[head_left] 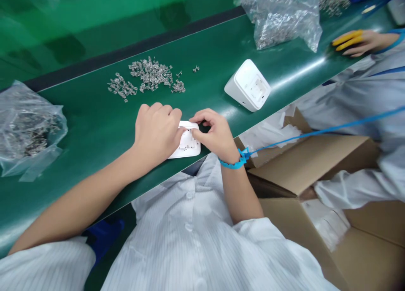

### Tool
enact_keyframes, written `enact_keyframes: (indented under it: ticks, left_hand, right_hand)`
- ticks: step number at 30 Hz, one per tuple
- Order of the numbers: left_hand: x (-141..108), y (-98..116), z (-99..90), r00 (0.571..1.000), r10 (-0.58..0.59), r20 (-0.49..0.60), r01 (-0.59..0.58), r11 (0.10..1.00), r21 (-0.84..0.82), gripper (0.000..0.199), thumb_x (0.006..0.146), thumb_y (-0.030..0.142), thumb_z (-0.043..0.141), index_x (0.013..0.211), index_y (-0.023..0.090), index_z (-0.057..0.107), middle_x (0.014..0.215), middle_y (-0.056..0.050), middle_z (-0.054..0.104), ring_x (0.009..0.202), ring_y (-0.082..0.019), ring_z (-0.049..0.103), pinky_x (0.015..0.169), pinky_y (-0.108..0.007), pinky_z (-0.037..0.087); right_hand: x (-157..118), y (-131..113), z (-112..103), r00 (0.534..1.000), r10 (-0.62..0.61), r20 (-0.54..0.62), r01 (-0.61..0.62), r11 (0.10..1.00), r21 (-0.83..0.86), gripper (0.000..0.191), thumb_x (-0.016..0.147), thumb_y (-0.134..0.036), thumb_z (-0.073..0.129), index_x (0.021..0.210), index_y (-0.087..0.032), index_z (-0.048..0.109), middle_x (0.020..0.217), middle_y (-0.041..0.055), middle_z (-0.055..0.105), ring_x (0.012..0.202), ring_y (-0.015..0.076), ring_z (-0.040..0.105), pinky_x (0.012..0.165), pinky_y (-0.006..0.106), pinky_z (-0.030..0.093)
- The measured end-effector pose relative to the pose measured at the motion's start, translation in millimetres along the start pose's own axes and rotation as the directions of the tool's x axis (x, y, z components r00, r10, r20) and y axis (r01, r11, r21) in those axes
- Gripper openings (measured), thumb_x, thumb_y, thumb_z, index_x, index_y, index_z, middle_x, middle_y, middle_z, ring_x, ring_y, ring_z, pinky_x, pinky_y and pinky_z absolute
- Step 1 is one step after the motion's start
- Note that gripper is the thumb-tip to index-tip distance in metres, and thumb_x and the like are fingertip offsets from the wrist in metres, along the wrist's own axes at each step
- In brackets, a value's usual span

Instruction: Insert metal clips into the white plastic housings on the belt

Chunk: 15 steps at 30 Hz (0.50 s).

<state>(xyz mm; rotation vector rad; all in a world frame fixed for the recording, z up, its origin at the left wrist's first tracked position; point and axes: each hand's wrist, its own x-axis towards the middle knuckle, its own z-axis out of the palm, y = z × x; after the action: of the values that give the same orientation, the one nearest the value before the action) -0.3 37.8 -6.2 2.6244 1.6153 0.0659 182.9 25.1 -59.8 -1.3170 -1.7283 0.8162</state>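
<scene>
at the near edge of the green conveyor belt (95, 126), just in front of the person's white coat, lies a small white plastic part (187, 144), flat on the belt with its open inner side up. both hands are on it. the left hand (156, 133) lies knuckles-up over the part's left half, fingers curled down onto it so that much of that side is hidden. the right hand (213, 135) meets it from the right, thumb and forefinger pinched close together on the part's upper right edge (whether a tiny piece sits between them, i cannot tell). a blue wrist strap (234, 162) circles the right wrist, and its blue cord (332, 128) runs off to the right.

further out on the belt, beyond the hands and well apart from them, a loose scatter of small metal clips (147, 76) is spread. to the right of that stands a white housing (248, 85), tilted, its recessed face showing. a clear bag of metal parts (283, 23) lies at the far right of the belt, and another clear bag (28, 130) at the far left. a co-worker's hand (357, 42), with yellow covers on some fingers, rests at the upper right. below the belt's edge on the right are open cardboard boxes (316, 164).
</scene>
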Motion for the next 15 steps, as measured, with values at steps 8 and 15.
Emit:
enact_keyframes:
  ticks: [8,15]
  left_hand:
    - [-2.7,4.3,-2.2,0.999,0.033,0.011,-0.033,0.999,0.041,0.022,0.092,0.039,0.06,0.097,0.017,0.065,0.093,-0.014,0.066,0.095,-0.033,0.057,0.073,-0.04,0.031]
    - [-70.8,-16.9,-16.7,0.994,-0.047,0.096,0.022,0.967,0.253,0.026,0.095,0.044,0.056,0.098,0.019,0.063,0.096,-0.014,0.066,0.093,-0.033,0.057,0.07,-0.041,0.031]
  right_hand:
    - [-1.5,27.5,4.6,0.978,0.112,-0.177,-0.056,0.954,0.296,0.028,0.079,-0.014,0.053,0.102,-0.02,0.068,0.103,0.0049,0.072,0.095,0.0179,0.069,0.088,0.036,0.058]
    - [1.8,40.1,-41.9,0.839,-0.146,-0.525,0.015,0.969,-0.246,0.02,0.094,-0.029,0.052,0.107,-0.02,0.065,0.108,0.012,0.068,0.105,0.0275,0.063,0.093,0.048,0.053]
